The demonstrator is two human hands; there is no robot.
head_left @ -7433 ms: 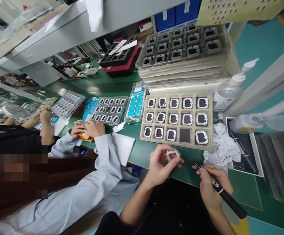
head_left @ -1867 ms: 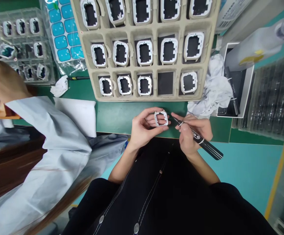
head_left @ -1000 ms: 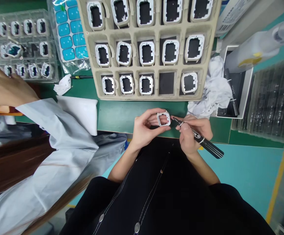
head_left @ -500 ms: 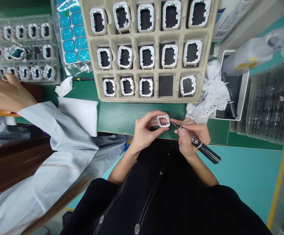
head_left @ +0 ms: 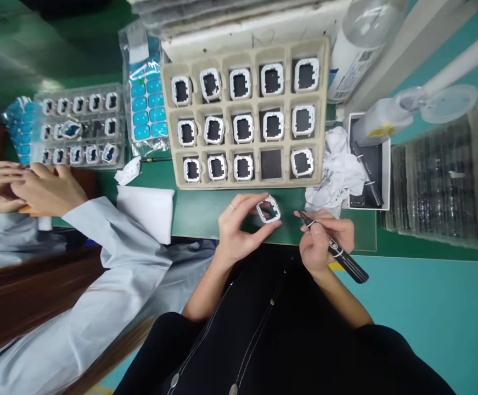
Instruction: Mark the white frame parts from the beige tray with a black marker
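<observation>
Between the thumb and fingers of my left hand (head_left: 241,227) is a white, rounded-square watch case frame (head_left: 277,209) with an open middle. My right hand (head_left: 325,236) grips a black marker pen (head_left: 348,263), its tip pointing up and left toward the frame. A gap separates the pen tip from the frame. Just beyond my hands lies a beige moulded tray (head_left: 245,185) whose compartments hold similar white frames, such as one frame (head_left: 243,167) in the near row. One near-row compartment (head_left: 271,164) shows only its dark bottom.
Crumpled white paper (head_left: 335,170) lies right of the tray, beside a white box (head_left: 384,186) with pens and a bottle. Clear trays (head_left: 440,186) are stacked farther right. At left, a co-worker's hands (head_left: 49,189) work near a clear tray (head_left: 119,131) and a folded white cloth (head_left: 146,211).
The watch case frame has moved slightly left and turned, away from the marker tip; they were close together before. My view has shifted, and the co-worker's second hand has come into sight.
</observation>
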